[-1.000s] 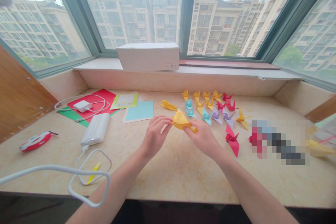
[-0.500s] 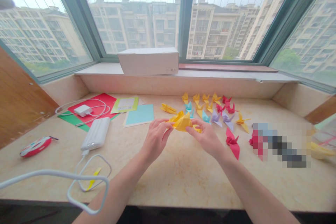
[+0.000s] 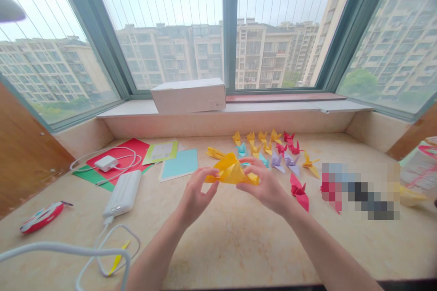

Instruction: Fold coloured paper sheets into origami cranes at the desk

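Both my hands hold a folded yellow paper piece a little above the marble tabletop. My left hand pinches its left tip with fingers closed. My right hand grips its right side between thumb and fingers. Just behind the paper lie several small folded paper cranes in yellow, blue, purple and red, and a larger red crane sits to the right of my right hand.
Coloured paper sheets lie at the back left, with a white charger and cable on them. A white power bank and looping cable are at the left. A red oval object lies far left. A white box stands on the window sill.
The view has tilted upward, so everything sits lower in the picture. The yellow paper has turned flatter between my hands, and my left fingers now pinch its left tip.
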The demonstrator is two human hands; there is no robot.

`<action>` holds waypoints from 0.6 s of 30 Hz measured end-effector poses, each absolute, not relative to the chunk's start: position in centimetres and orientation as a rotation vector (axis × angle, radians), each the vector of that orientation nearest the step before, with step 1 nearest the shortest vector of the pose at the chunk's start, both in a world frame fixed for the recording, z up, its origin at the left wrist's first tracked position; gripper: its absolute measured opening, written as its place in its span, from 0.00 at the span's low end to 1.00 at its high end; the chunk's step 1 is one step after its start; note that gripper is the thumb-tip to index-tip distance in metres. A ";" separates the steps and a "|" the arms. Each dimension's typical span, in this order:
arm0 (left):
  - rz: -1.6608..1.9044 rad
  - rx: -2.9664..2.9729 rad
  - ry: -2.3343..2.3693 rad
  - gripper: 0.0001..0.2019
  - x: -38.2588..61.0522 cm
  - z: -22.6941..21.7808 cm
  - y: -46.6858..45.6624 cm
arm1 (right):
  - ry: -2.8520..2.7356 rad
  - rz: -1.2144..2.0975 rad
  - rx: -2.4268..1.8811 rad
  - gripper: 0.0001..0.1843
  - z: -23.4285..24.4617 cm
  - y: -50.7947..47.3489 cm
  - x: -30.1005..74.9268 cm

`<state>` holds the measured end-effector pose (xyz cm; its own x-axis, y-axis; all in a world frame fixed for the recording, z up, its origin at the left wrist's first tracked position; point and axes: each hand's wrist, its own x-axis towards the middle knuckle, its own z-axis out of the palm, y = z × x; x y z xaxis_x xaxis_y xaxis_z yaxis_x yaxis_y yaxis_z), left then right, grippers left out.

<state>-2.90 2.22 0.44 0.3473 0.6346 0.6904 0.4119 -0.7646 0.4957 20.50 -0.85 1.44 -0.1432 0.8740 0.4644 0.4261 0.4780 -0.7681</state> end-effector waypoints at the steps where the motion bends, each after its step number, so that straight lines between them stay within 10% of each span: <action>1: 1.358 2.403 0.939 0.12 -3.1 0.6 2.3 | -1.794 0.536 -1.102 0.09 1.5 -1.0 20.5; 18: 0.537 2.863 1.243 0.07 -7.6 0.5 -6.2 | -2.453 0.199 -0.832 0.05 -0.2 -3.3 18.1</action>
